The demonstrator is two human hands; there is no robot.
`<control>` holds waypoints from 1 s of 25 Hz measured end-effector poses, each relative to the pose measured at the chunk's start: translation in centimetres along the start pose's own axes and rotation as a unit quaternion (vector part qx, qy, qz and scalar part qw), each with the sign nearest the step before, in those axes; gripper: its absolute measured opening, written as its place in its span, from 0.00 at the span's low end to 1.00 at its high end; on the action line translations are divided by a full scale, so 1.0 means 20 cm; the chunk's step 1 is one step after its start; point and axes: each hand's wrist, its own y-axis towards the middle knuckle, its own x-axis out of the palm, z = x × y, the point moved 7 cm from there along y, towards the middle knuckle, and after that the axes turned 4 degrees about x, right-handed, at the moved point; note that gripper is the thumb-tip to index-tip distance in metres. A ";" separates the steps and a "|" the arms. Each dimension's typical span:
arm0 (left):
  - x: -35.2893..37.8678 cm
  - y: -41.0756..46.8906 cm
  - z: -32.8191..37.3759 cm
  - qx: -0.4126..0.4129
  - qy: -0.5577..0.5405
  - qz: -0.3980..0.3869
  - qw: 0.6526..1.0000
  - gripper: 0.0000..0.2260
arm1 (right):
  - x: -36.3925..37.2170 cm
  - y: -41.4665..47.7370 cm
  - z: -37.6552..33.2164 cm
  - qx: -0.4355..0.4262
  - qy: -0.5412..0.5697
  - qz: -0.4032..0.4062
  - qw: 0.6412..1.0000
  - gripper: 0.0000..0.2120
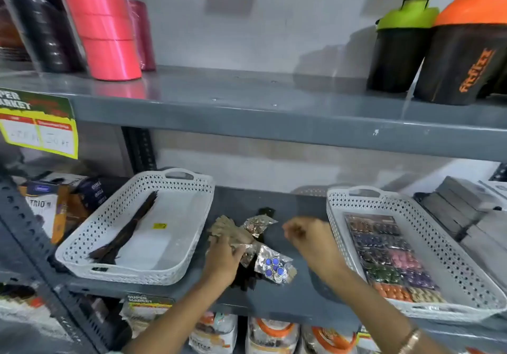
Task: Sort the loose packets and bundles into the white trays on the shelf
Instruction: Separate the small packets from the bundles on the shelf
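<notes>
Now your left hand (223, 255) grips the packets (236, 237) on the shelf (274, 298) between two trays (131, 271), right hand (307, 237) curled, its grip blurred, cannot tell.

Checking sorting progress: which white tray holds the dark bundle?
The left white tray: a long dark bundle lies in it, while the right white tray holds a sheet of multicoloured items.

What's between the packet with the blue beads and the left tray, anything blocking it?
Yes: the left hand and the gold packets it presses lie between the blue bead packet and the left tray.
</notes>
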 end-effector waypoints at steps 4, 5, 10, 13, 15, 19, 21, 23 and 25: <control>0.05 0.06 -0.18 -0.105 0.051 -0.046 0.992 0.22 | 0.30 0.06 0.27 0.126 -0.056 -0.126 0.982 0.11; 0.06 0.07 -0.18 -0.111 0.025 -0.049 0.992 0.21 | 0.36 0.08 0.31 0.127 -0.063 -0.139 0.980 0.12; 0.12 0.10 -0.22 -0.199 -0.032 -0.073 0.977 0.23 | 0.46 0.10 0.31 0.106 -0.111 -0.126 0.980 0.13; 0.15 0.13 -0.27 -0.234 -0.090 -0.091 0.964 0.27 | 0.46 0.11 0.34 0.105 -0.109 -0.126 0.980 0.14; 0.14 0.14 -0.24 -0.227 -0.138 -0.088 0.960 0.22 | 0.46 0.11 0.35 0.116 -0.093 -0.128 0.981 0.14; 0.08 0.13 -0.16 -0.200 -0.227 -0.047 0.952 0.12 | 0.37 0.14 0.34 0.128 -0.038 -0.140 0.981 0.12; 0.04 0.12 -0.08 -0.182 -0.282 -0.030 0.941 0.13 | 0.25 0.22 0.34 0.131 -0.039 -0.152 0.979 0.12; 0.09 0.10 0.04 -0.145 -0.298 -0.054 0.942 0.16 | 0.09 0.34 0.36 0.129 -0.062 -0.125 0.982 0.11; 0.23 0.04 0.15 -0.140 -0.274 -0.104 0.946 0.16 | -0.01 0.45 0.40 0.116 -0.111 -0.099 0.982 0.11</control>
